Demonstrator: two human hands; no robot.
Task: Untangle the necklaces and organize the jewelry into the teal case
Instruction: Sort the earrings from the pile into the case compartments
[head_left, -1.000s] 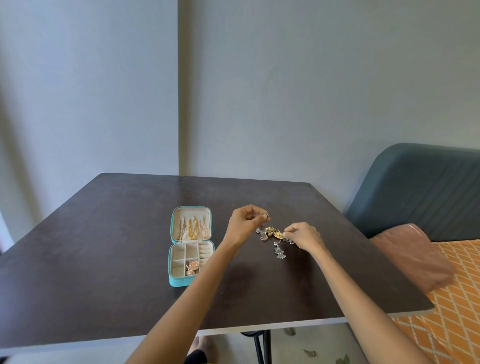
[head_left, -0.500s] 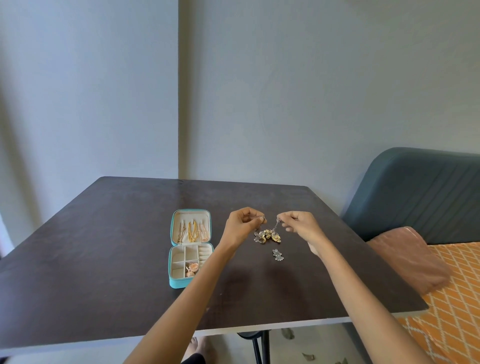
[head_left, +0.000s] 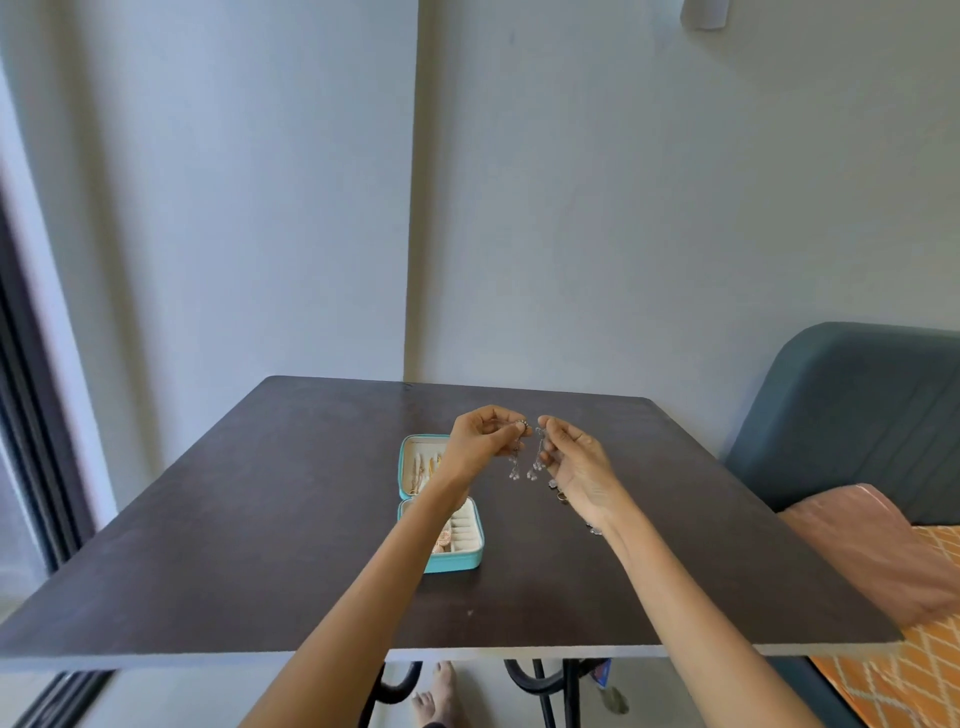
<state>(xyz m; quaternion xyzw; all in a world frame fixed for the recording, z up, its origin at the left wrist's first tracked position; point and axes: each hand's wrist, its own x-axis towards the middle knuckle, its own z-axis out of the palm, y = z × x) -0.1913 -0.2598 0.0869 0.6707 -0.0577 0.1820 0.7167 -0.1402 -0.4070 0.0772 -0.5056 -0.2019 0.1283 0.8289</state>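
Above the dark table (head_left: 270, 545), my left hand (head_left: 480, 447) pinches the top of a silver dangling earring (head_left: 515, 465). My right hand (head_left: 576, 462) pinches a matching silver earring (head_left: 535, 460) just beside it; both hang free in the air, a small gap between them. The open teal case (head_left: 457, 558) lies on the table under my left forearm, its lid holding gold chains (head_left: 423, 465), its tray holding a small pinkish piece (head_left: 444, 538). Other jewelry pieces (head_left: 561, 493) lie on the table, mostly hidden behind my right hand and wrist.
A teal sofa back (head_left: 852, 410) and a pink cushion (head_left: 883, 551) stand to the right of the table, with an orange patterned cover (head_left: 914, 680) below. Walls rise behind the table. My feet (head_left: 436, 696) and black table legs show under the front edge.
Both hands have lifted off the table, each carrying a silver earring pulled clear of the pile. The camera has come closer and tilted, so the case now sits under my left forearm.
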